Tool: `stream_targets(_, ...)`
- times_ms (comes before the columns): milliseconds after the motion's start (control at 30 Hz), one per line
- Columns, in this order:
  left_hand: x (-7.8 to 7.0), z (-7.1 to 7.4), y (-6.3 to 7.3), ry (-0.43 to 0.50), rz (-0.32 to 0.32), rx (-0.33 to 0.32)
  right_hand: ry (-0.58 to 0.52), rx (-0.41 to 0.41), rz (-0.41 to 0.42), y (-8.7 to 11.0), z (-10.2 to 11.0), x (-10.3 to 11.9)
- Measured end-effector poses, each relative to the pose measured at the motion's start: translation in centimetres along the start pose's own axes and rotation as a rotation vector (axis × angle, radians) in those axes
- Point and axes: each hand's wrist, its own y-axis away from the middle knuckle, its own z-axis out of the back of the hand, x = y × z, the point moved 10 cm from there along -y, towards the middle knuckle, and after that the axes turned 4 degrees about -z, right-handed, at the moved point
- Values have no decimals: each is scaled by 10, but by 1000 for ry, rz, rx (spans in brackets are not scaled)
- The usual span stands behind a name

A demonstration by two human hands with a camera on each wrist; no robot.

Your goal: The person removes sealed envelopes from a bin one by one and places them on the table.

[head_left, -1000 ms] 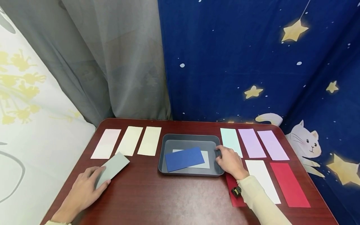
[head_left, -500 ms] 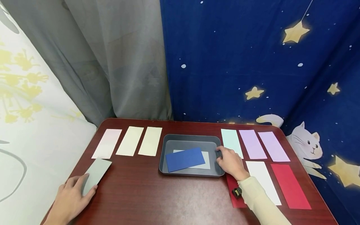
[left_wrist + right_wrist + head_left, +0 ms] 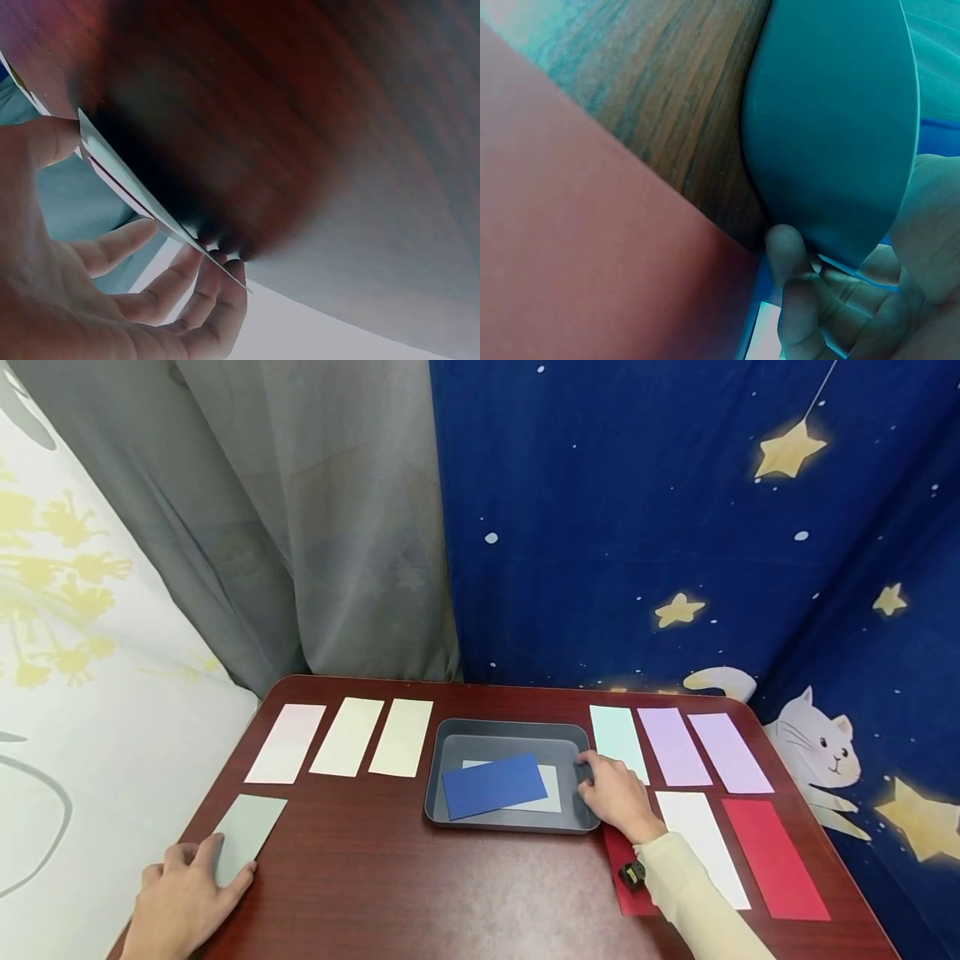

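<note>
My left hand (image 3: 180, 893) holds a pale grey-green paper card (image 3: 249, 831) at the table's left side. In the left wrist view the thumb is at one edge of the card (image 3: 135, 176) and fingertips are at the other, just over the tabletop. My right hand (image 3: 617, 793) grips the right rim of a dark grey tray (image 3: 510, 731). The right wrist view shows its fingers bent against the tray's outer wall (image 3: 825, 127). Inside the tray a blue card (image 3: 491, 787) lies across a pale grey card (image 3: 553, 795).
A pink card (image 3: 287, 743) and two cream cards (image 3: 347, 737) lie at the back left. On the right are a mint card (image 3: 618, 739), two lilac cards (image 3: 673, 745), a white card (image 3: 701, 843) and a red card (image 3: 776, 856). Another red card (image 3: 624, 885) is partly under my right forearm.
My left hand has carried the grey-green card left and toward me, lowering it to the table in front of the pink card. The right hand stays at the tray rim.
</note>
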Motion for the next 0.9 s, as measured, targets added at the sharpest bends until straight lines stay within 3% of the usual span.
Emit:
stream_targets(600,-8,-2,-4,8,16,30,9,3,-1,1,1,-1)
stream_targets(900,-15,1,-8,8,2,-11,8,-1,11,0,2,1)
